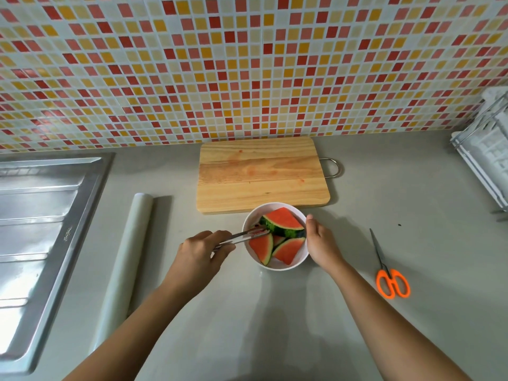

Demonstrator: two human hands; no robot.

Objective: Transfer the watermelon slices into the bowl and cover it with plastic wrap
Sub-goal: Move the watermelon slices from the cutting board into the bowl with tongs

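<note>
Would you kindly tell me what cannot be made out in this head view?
Head view:
- Right hand: fingers hidden behind the hand itself, so its grip on the bowl is unclear.
- Tongs tips: blurred among the slices; pinching or not is unclear.
- Rack: cut off by the right edge.
- Dark speck on the counter: too small to identify.
</note>
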